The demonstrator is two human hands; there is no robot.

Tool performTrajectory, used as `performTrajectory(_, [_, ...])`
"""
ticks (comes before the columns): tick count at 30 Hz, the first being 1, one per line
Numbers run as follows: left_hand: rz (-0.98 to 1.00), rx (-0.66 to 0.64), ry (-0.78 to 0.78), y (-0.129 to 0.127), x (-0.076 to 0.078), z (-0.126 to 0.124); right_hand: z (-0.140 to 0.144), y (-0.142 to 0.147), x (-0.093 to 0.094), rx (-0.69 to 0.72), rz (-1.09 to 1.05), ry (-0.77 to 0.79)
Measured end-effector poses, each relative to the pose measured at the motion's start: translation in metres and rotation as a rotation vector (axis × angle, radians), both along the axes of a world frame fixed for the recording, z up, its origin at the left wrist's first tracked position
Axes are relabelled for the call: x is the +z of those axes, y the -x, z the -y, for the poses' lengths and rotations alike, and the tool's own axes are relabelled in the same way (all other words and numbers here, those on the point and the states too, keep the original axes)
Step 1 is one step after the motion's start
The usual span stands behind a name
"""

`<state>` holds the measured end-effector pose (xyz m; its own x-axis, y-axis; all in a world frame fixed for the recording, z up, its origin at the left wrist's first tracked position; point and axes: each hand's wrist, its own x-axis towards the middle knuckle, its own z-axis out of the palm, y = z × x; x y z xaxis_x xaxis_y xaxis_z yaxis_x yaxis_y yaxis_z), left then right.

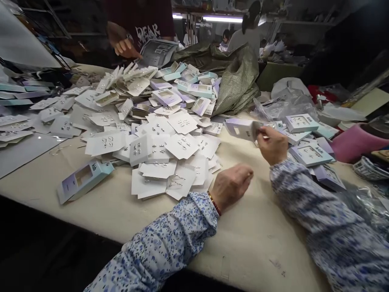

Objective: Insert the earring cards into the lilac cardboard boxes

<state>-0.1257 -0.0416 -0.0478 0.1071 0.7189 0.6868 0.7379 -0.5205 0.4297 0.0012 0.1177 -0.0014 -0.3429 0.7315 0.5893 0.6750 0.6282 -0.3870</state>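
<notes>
My right hand (272,144) pinches a small lilac box (243,128) above the bench (243,243).
My left hand (231,185) rests loosely curled and empty on the bench, just right of the heap of white earring cards (170,150); the box hangs beyond it.

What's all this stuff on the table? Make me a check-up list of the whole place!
Surface: cream table, bare near the front edge.
Job's things: small lilac box held up in the right hand; big pile of white earring cards beside the left hand.
Clutter: flat box lying apart at left; more boxes at right; green sack; clear plastic bags.
Grippers: right hand pinches the box; left hand loosely closed, holding nothing that shows.
Cables: nothing seen.
Surroundings: another person's hand across the table; people further back under strip lights.
</notes>
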Motion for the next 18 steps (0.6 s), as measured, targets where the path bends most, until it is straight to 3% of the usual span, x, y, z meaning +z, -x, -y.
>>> performTrajectory(2, [0.203,0.113,-0.063,0.001,0.001,-0.002,0.024,-0.029,0.002,0.150,-0.361,0.225])
performTrajectory(5, [0.367,0.206,-0.164,0.005,0.003,-0.005,0.057,-0.067,0.000,0.223,-0.647,0.567])
performTrajectory(8, [0.318,0.163,-0.175,0.008,0.004,-0.007,0.075,-0.094,-0.005,0.199,-0.724,0.812])
performTrajectory(11, [0.174,0.128,-0.088,0.008,0.004,-0.006,0.078,-0.108,-0.015,0.169,-0.588,0.989])
performTrajectory(13, [0.029,0.154,-0.024,0.008,0.006,-0.003,0.074,-0.112,-0.024,0.077,-0.456,0.845])
performTrajectory(16, [-0.256,0.285,0.084,0.009,0.012,0.000,0.069,-0.113,-0.035,-0.109,-0.242,0.310])
performTrajectory(18, [-0.400,0.432,0.168,0.015,0.019,-0.001,0.070,-0.113,-0.039,-0.121,-0.141,0.088])
